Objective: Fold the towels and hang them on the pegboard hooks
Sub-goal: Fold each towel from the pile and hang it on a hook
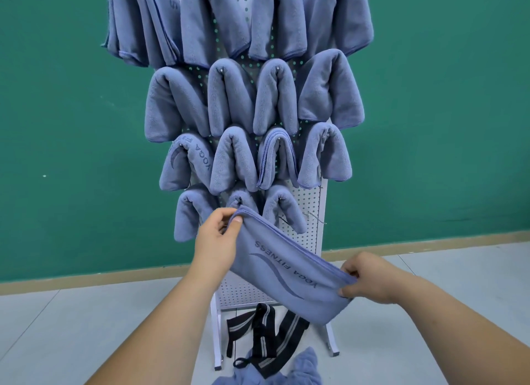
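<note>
I hold a folded blue towel (pixel 286 273) printed "YOGA FITNESS" stretched slantwise in front of the white pegboard (pixel 307 210). My left hand (pixel 218 241) pinches its upper left end. My right hand (pixel 370 281) grips its lower right end. Several folded blue towels (pixel 229 98) hang over hooks in rows on the board. In the lowest row, a bare metal hook (pixel 315 215) sticks out at the right, beside the last hung towel (pixel 284 210).
The pegboard stands on white feet (pixel 332 344) on a pale floor against a green wall. A black strap with grey stripes (pixel 275 338) lies at its base. More crumpled blue towels (pixel 289 373) lie at the bottom of the view.
</note>
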Demonstrator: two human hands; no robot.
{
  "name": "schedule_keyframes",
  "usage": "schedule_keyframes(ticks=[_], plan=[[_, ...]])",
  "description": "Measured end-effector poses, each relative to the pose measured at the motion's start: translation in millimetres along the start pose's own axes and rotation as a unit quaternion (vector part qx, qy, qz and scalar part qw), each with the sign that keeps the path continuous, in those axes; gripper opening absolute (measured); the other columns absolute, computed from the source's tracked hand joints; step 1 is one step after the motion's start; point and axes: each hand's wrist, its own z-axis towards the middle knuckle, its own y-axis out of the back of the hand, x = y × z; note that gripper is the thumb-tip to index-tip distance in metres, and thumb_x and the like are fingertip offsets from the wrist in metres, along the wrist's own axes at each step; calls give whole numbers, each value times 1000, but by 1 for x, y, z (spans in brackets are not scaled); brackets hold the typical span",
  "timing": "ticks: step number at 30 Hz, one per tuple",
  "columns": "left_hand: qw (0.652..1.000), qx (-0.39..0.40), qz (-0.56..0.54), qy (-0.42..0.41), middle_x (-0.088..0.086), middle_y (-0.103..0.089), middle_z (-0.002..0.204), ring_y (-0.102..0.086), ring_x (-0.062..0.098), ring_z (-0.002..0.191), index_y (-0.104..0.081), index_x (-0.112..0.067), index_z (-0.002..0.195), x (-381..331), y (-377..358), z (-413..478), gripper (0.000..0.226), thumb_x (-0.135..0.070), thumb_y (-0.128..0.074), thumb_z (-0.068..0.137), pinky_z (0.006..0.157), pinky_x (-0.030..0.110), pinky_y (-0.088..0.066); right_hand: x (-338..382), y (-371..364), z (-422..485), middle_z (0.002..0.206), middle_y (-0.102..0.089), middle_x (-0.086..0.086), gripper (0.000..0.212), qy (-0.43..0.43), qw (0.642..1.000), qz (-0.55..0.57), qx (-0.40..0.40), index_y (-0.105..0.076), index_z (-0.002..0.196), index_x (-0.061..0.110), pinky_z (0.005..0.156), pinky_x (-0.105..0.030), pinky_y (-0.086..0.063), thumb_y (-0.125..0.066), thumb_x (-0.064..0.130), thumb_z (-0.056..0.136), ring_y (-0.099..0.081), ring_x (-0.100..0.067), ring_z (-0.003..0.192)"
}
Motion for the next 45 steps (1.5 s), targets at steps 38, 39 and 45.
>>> schedule_keyframes(ticks=[38,39,45], plan=[[950,165,242,108,-10,-68,115,-66,12,102,-73,-29,119,30,3,-2,36,-13,-82,87,65,14,-49,-17,19,-7,100,-77,14,35,-29,964,208,-161,-75,100,37,80,-32,-60,-84,8,81,-73,-13,90],[941,161,282,96,-10,-70,113,-67,15,99,-74,-30,115,29,2,-2,27,-18,-79,91,63,16,-49,-17,18,-7,94,-77,15,30,-27,969,183,-166,-75,98,38,76,-29,-58,-81,12,85,-71,-11,86],[954,133,235,130,3,-72,96,-64,21,81,-70,-23,97,22,1,1,15,-38,-68,98,71,30,-49,-20,21,-5,101,-78,4,13,-29,934,306,-181,-71,106,32,84,-41,-57,-68,22,98,-71,-23,99]])
